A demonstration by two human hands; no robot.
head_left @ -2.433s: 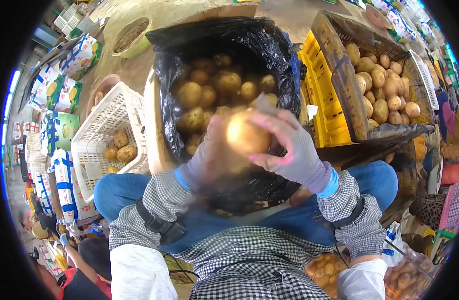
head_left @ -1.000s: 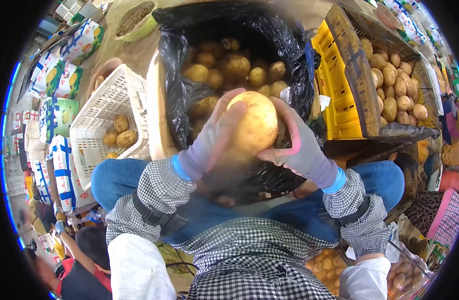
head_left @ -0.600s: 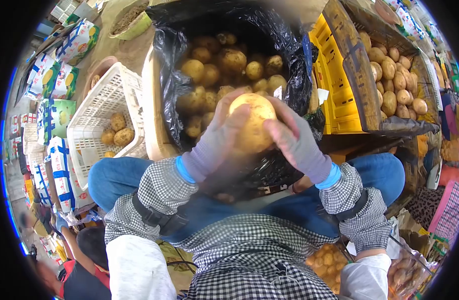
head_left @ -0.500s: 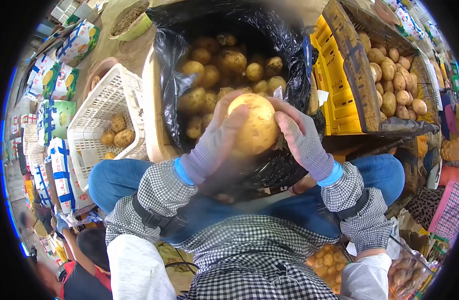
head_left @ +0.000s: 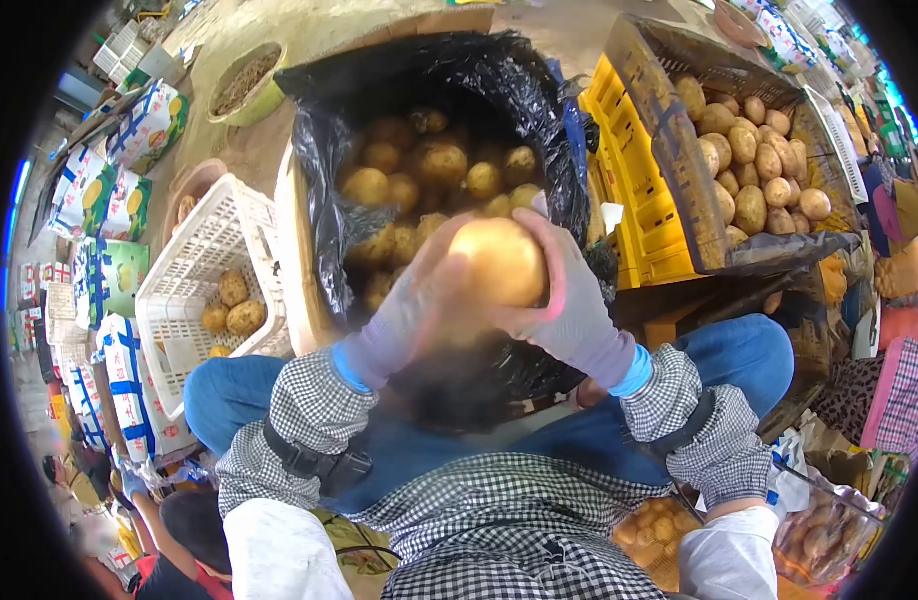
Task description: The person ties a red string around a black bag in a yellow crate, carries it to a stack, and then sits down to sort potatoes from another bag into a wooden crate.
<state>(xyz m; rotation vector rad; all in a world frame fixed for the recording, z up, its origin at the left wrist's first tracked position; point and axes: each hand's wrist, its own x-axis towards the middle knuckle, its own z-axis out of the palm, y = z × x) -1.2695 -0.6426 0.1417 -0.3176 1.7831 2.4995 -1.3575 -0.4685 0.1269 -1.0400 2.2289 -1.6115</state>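
Note:
Between my two gloved hands is a large yellow potato [head_left: 501, 262], held above the near part of an open box lined with black plastic [head_left: 324, 190]. My left hand [head_left: 414, 300] presses against its left side, its fingers smeared by motion. Around the right side and underneath curls my right hand [head_left: 569, 305], thumb along the edge. Beneath and beyond them, many loose potatoes [head_left: 442, 163] lie inside the dark lining.
At left stands a white plastic basket [head_left: 204, 225] with several potatoes. On the right, a lined crate [head_left: 669, 130] full of potatoes rests against a yellow crate [head_left: 619, 170]. A green tub [head_left: 254, 95] is at the back left. Another person [head_left: 184, 540] is at lower left.
The potato has turned in my hands, and my right hand has shifted lower around it. The view has tilted, so the crates appear further left.

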